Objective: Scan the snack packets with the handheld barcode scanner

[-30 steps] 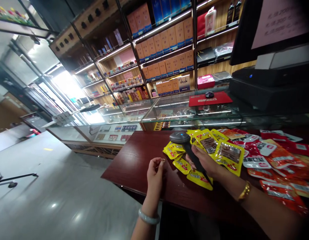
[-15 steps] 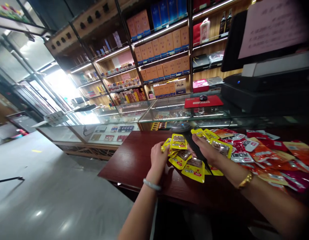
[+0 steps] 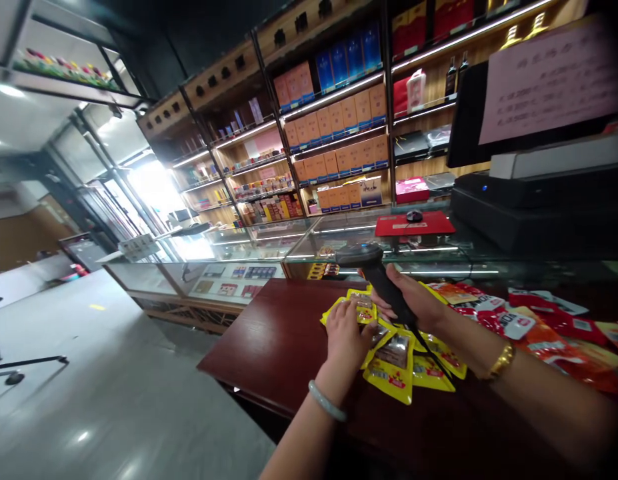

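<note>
My right hand (image 3: 413, 303) is clamped around the black scanner (image 3: 376, 273); my left hand (image 3: 346, 333) lies flat, fingers apart, on yellow packets (image 3: 393, 363) covering the dark surface (image 3: 269, 347).

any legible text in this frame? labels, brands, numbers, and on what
None can be read.
Pink sheet on the monitor: lines of writing, blurred.
Yellow packets by the left hand: red label print, too small.
Red packets: white labels, blurred.
Shelf boxes: too small.

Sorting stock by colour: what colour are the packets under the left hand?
Yellow packets, head view.
</note>
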Tool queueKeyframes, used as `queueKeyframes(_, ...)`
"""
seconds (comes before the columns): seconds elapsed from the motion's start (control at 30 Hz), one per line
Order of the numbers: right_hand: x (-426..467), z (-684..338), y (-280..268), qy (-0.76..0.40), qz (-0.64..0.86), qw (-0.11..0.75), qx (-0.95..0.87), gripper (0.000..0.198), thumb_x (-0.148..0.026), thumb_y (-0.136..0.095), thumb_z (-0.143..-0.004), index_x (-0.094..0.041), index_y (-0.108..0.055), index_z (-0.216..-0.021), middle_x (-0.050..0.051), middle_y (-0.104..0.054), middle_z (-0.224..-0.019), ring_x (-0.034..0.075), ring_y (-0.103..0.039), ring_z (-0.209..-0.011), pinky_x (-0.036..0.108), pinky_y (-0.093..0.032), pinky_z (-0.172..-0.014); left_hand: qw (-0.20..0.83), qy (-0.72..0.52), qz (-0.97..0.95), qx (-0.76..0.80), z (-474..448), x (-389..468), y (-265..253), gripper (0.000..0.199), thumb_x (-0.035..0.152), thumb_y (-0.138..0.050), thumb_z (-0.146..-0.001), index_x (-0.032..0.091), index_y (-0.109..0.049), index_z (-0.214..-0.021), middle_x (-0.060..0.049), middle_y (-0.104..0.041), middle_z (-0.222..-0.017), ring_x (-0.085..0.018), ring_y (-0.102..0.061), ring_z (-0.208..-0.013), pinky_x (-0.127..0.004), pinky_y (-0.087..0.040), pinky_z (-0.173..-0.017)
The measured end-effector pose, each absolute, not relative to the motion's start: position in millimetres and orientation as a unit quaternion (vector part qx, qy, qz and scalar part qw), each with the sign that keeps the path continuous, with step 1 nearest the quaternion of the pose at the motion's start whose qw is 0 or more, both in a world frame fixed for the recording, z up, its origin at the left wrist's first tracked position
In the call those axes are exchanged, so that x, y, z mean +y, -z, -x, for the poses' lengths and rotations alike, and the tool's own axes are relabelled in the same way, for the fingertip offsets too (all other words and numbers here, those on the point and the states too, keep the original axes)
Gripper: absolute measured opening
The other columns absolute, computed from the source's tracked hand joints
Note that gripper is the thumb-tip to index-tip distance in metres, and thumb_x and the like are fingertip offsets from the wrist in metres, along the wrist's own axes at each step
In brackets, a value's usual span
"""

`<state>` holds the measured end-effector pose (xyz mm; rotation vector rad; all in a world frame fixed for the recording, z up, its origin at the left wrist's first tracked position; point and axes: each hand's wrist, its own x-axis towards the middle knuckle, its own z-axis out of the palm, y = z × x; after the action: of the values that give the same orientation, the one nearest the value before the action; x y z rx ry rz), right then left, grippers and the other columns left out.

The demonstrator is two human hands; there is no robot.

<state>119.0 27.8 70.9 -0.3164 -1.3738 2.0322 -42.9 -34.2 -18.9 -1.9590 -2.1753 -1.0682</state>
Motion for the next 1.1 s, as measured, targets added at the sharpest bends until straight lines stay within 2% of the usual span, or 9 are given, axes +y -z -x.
queueKeyframes(0.13,9.0,-121.9,-70.2,-0.772,0.140,0.367,-0.500,0.053,-0.074,-0.054,-0.085,-0.021,-0.057,-0.081,-0.004,-0.049,-0.055,0.010,-0.039,-0.041,0.027,-0.043,-0.046,0.025,0.258,0.594,-0.762,61.9,-5.6,4.8,0.065,0.061,-0.056,-0.085,0.012,-0.063,-0.127,-0.024,-0.061,-0.131,-0.041,-0.050,-0.127,-0.052,-0.035,-0.107)
queueKeyframes(0.27,5.6,-118.5,-47.5,-0.725,0.204,0.437,-0.492,0.059,-0.080,-0.059,-0.076,-0.023,-0.049,-0.069,-0.003,-0.048,-0.053,0.012,-0.041,-0.041,0.028,-0.040,-0.043,0.007,0.190,0.603,-0.774,64.8,19.0,3.7,0.065,0.067,-0.066,-0.073,0.013,-0.069,-0.108,-0.025,-0.066,-0.117,-0.043,-0.054,-0.119,-0.053,-0.036,-0.101)
queueKeyframes(0.37,9.5,-117.6,-26.4,-0.695,0.245,0.464,-0.491,0.058,-0.079,-0.062,-0.074,-0.023,-0.050,-0.067,-0.002,-0.050,-0.055,0.012,-0.042,-0.041,0.029,-0.039,-0.042,0.004,0.200,0.619,-0.759,60.1,25.3,12.5,0.064,0.062,-0.076,-0.065,0.018,-0.066,-0.111,-0.020,-0.067,-0.117,-0.039,-0.056,-0.117,-0.049,-0.035,-0.102)
queueKeyframes(0.5,15.1,-122.4,-4.5,-0.685,0.256,0.461,-0.502,0.059,-0.078,-0.060,-0.078,-0.022,-0.049,-0.061,-0.002,-0.046,-0.053,0.012,-0.040,-0.042,0.030,-0.039,-0.042,-0.005,0.228,0.627,-0.745,54.0,27.5,20.5,0.065,0.052,-0.077,-0.068,0.019,-0.059,-0.122,-0.016,-0.068,-0.116,-0.035,-0.055,-0.116,-0.047,-0.034,-0.102)
queueKeyframes(0.67,13.3,-136.0,3.7,-0.681,0.274,0.436,-0.520,0.059,-0.077,-0.054,-0.082,-0.024,-0.052,-0.058,0.002,-0.047,-0.056,0.015,-0.043,-0.045,0.034,-0.040,-0.043,-0.041,0.321,0.596,-0.735,58.1,32.2,22.0,0.063,0.036,-0.074,-0.076,0.020,-0.055,-0.133,-0.014,-0.067,-0.121,-0.031,-0.057,-0.116,-0.041,-0.039,-0.100)
queueKeyframes(0.77,10.8,-138.8,1.8,-0.682,0.280,0.440,-0.512,0.058,-0.078,-0.053,-0.083,-0.025,-0.050,-0.058,0.002,-0.047,-0.055,0.016,-0.043,-0.046,0.035,-0.040,-0.044,-0.125,0.425,0.560,-0.700,76.4,32.1,24.7,0.033,0.028,-0.071,-0.077,0.022,-0.068,-0.110,-0.008,-0.072,-0.106,-0.024,-0.065,-0.097,-0.034,-0.047,-0.086)
queueKeyframes(0.83,9.6,-136.5,2.0,-0.688,0.284,0.444,-0.500,0.056,-0.077,-0.056,-0.081,-0.024,-0.051,-0.062,0.001,-0.049,-0.056,0.015,-0.044,-0.046,0.034,-0.040,-0.044,-0.163,0.501,0.519,-0.673,94.2,28.0,27.6,0.020,0.028,-0.069,-0.078,0.019,-0.068,-0.097,-0.005,-0.072,-0.094,-0.020,-0.065,-0.084,-0.030,-0.049,-0.076)
queueKeyframes(0.97,8.5,-126.4,10.5,-0.721,0.268,0.412,-0.488,0.056,-0.077,-0.061,-0.077,-0.023,-0.049,-0.070,-0.004,-0.050,-0.055,0.011,-0.041,-0.042,0.029,-0.038,-0.044,-0.192,0.621,0.455,-0.609,129.3,14.4,36.0,0.029,0.041,-0.068,-0.080,0.016,-0.064,-0.095,-0.004,-0.070,-0.091,-0.015,-0.064,-0.079,-0.026,-0.050,-0.071)
queueKeyframes(1.1,7.3,-118.7,22.6,-0.733,0.274,0.380,-0.493,0.054,-0.076,-0.062,-0.079,-0.023,-0.050,-0.079,-0.007,-0.052,-0.055,0.009,-0.042,-0.040,0.026,-0.037,-0.044,-0.194,0.659,0.429,-0.586,148.4,6.5,48.5,0.037,0.047,-0.072,-0.077,0.017,-0.064,-0.096,-0.004,-0.069,-0.091,-0.015,-0.063,-0.078,-0.027,-0.051,-0.073)
